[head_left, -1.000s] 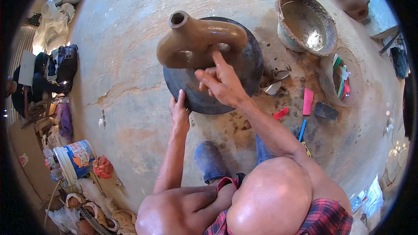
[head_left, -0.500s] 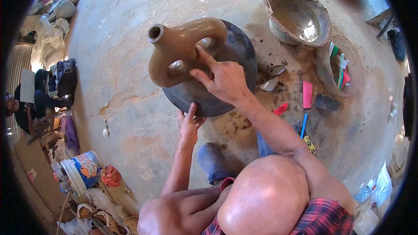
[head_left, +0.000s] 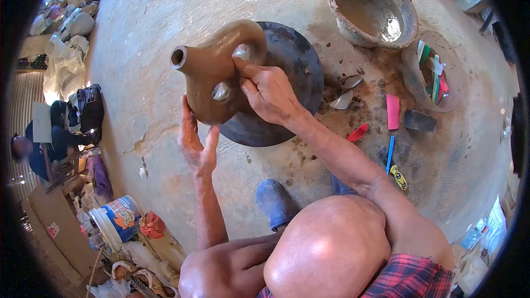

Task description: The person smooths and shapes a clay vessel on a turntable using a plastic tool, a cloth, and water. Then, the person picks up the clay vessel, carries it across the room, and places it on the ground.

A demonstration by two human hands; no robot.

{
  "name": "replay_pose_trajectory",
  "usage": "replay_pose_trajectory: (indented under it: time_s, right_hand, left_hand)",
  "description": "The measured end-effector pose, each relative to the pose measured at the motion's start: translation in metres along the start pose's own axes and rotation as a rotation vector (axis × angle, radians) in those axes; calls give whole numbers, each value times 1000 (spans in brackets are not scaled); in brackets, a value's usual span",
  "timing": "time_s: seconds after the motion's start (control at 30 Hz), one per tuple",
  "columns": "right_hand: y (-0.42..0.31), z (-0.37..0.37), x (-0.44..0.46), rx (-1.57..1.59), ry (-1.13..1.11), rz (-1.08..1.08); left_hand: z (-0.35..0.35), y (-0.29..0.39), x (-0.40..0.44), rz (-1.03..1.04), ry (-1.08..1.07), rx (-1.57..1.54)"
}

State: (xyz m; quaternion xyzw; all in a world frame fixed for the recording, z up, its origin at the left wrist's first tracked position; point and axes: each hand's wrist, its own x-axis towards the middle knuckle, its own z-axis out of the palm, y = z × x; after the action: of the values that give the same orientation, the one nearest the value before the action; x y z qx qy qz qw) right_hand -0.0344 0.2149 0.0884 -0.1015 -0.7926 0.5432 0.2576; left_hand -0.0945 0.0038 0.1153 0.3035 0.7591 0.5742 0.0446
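Note:
A brown clay vessel [head_left: 212, 69] with an open spout at its upper left and two holes through its body stands on a dark round wheel plate [head_left: 298, 77]. My right hand [head_left: 268, 91] touches the clay between the two holes, index finger extended and thumb near it, holding nothing. At the vessel's lower left end is my left hand [head_left: 199, 146], its thumb and fingers apart, with fingertips at or very near the clay and the plate's edge.
A basin of water [head_left: 375, 8] stands at the upper right, beside a shallow bowl [head_left: 411, 77] of tools. Pink [head_left: 392, 111], red and blue pieces, a dark block [head_left: 420, 121] and shards lie on the floor. A bucket [head_left: 118, 221] is lower left; another person [head_left: 49, 138] sits far left.
The vessel has turned, its spout swinging left and down in view. My left hand has gone from the plate's edge up to the vessel's lower left end. My right hand stays at the clay.

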Motion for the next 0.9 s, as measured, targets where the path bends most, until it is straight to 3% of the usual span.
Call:
replay_pose_trajectory:
  time_s: [0.13, 0.23, 0.3, 0.4, 0.47, 0.53, 0.63, 0.67, 0.73, 0.9]
  right_hand:
    - [-4, 0, 4, 207, 48, 63]
    - [0, 5, -2, 382, 5, 171]
    - [4, 7, -6, -7, 68, -12]
    - [16, -11, -3, -252, -43, -26]
    - [11, -9, -4, -264, -24, -27]
    - [11, -7, -4, -271, -9, -21]
    - [15, -4, 0, -195, 21, -20]
    - [16, -2, 2, -81, 51, -55]
    - [14, -2, 6, 42, 88, -84]
    - [12, -5, 10, 435, -6, 179]
  left_hand:
    - [8, -2, 1, -103, 93, 203]
    - [10, -2, -2, -115, 110, 132]
    - [13, 0, -4, -124, 119, 129]
    - [12, 1, -5, -133, 135, 126]
    - [14, 0, -2, -135, 136, 130]
    - [16, 9, 5, 20, 113, 245]
    - [14, 28, 36, -44, 70, 205]
    - [12, 40, 47, -158, 14, 336]
    - [13, 46, 53, -187, 3, 352]
    - [21, 53, 55, -194, 13, 296]
